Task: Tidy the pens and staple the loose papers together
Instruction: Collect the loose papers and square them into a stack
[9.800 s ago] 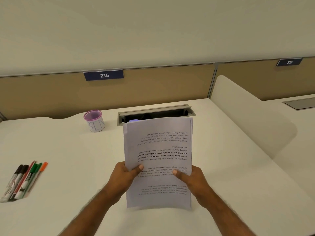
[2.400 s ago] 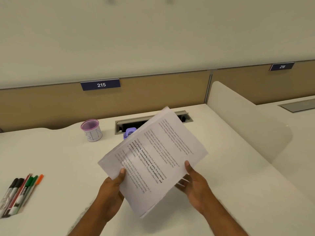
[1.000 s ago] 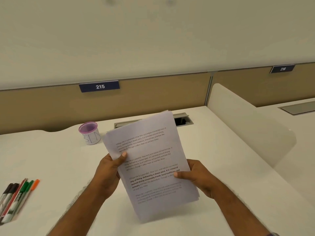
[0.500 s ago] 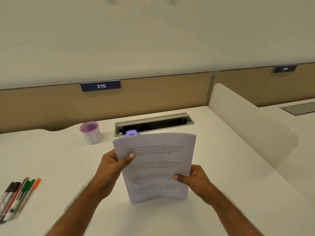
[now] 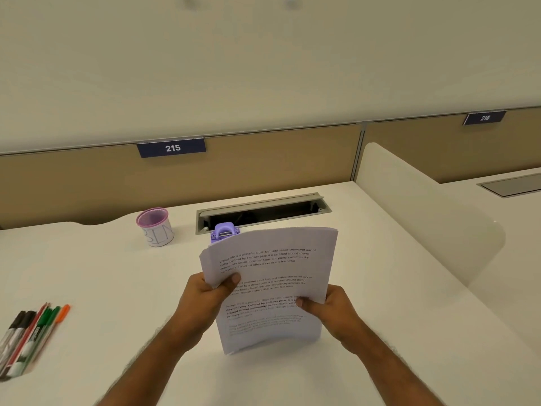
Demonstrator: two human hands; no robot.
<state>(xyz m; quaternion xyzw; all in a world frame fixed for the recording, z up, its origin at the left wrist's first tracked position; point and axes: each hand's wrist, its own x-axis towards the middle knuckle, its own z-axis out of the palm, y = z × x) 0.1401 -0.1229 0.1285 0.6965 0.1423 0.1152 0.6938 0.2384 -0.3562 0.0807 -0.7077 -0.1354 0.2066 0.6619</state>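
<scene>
A stack of printed white papers (image 5: 272,288) stands nearly upright on the white desk (image 5: 117,288), its bottom edge touching the surface. My left hand (image 5: 205,297) grips the stack's left edge with the thumb on the front page. My right hand (image 5: 330,309) pinches the right edge lower down. A purple stapler (image 5: 224,232) peeks out just behind the stack's top left corner. Several pens and markers (image 5: 26,341) lie side by side at the desk's left edge. A pink-rimmed mesh pen cup (image 5: 155,227) stands at the back left.
An open cable tray slot (image 5: 263,210) runs along the back of the desk behind the stapler. A rounded white divider (image 5: 424,215) borders the desk on the right. A tan partition with the label 215 (image 5: 171,148) closes the back.
Over the last seconds I turned the stack round so the text reads upright, then stood it on its bottom edge on the desk. Both hands kept hold of its sides.
</scene>
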